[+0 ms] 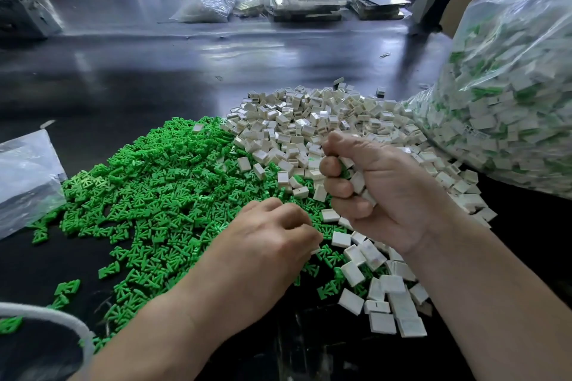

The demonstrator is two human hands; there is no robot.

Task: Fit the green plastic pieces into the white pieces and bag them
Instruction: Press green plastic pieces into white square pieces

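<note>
Everything here is placed from the green pile (pixel 161 195), whose pieces lie flat at every angle with no common long axis, so each one needs turning before it meets a slot. The left hand (pixel 269 235) rests knuckles-up on the pile's near right edge with its fingers curled under. A white sliver shows at the fingertips, but I cannot tell whether they pinch anything. The right hand (pixel 387 192) hovers just past that same edge, above where green meets the white pile (pixel 309 120), closed in a fist around several white pieces (pixel 359 182). A speck of green shows among them. As I judge it, the next move is the left hand carrying a green piece right and slightly away to that fist, with the two hands already near each other. Which way the held slots face is hidden by the fingers. The big bag (pixel 510 86) of mixed white and green stands far right of the pile, cut off by the frame. A small bag (pixel 24 176) lies at the pile's left.
</note>
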